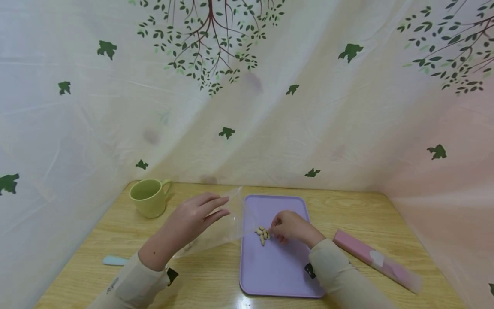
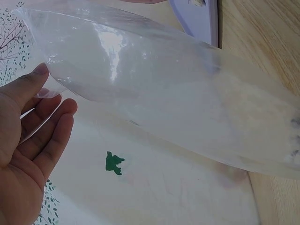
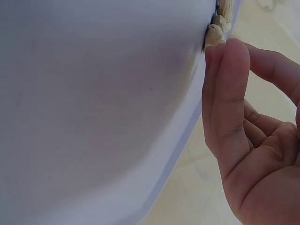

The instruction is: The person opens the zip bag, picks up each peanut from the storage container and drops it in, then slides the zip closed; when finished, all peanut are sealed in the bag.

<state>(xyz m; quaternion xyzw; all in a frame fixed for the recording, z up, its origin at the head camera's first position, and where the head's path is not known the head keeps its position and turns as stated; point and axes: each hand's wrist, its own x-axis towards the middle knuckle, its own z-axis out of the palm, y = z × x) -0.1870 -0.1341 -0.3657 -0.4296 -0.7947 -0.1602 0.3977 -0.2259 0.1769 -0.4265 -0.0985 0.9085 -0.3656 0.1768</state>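
The left hand (image 1: 198, 211) is partly closed: thumb and fingers pinch one edge of a clear bag (image 2: 154, 84). The bag is thin, glossy film, wrinkled near the grip; it slopes down toward the near left, its right part extending over the left rim of a tray (image 1: 278, 272). The tray is smooth and lilac, rectangular with rounded corners and a low raised rim; it lies on the wood-grained table (image 1: 208, 283).

A small heap of peanuts (image 1: 263, 235), rough-shelled and tan, lies on the tray's left half. The right hand (image 1: 291, 227) is bent over the tray, fingertips drawn together at the heap's right side; I cannot tell whether a peanut is gripped.

At the far left stands a glazed, yellow-green mug (image 1: 149, 204), upright, its handle to the right. At the near left, a smooth, pale blue handle (image 1: 115, 260) is partly hidden by the left arm. Right of the tray lies a long, narrow pink box (image 1: 360, 250), set diagonally, bearing a whitish patch.
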